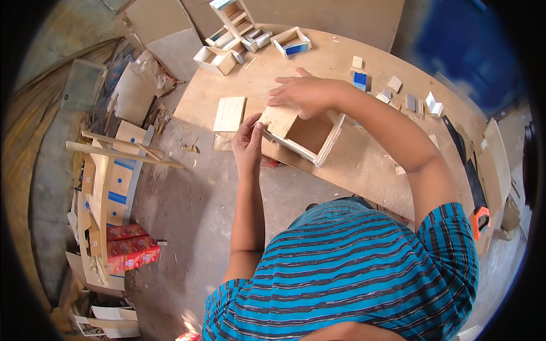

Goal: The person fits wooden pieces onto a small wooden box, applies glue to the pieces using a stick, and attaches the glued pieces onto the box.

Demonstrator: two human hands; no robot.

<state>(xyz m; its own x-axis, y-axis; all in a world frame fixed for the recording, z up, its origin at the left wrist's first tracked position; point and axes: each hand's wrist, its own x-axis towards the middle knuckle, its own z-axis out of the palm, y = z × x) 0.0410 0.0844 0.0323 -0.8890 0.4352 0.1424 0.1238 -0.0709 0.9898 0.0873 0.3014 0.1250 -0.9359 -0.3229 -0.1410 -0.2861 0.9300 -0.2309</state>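
A small wooden box frame (318, 154) with an open top stands at the near edge of the wooden table. Over its left part lies a light wooden board (278, 120). My left hand (248, 133) pinches the board's left corner between thumb and fingers. Spread over the board's far side, my right hand (301, 95) has its fingers apart and its palm down; part of the board is hidden beneath it. To the left, another pale board (230, 114) lies flat near the table edge.
Small open wooden boxes (216, 60) stand at the table's far left. Wood offcuts (394, 84) and a blue-faced block (359, 80) lie at the right. An orange-handled saw (481, 221) is at the right edge. Red packages (131, 250) sit beside a wooden structure at left.
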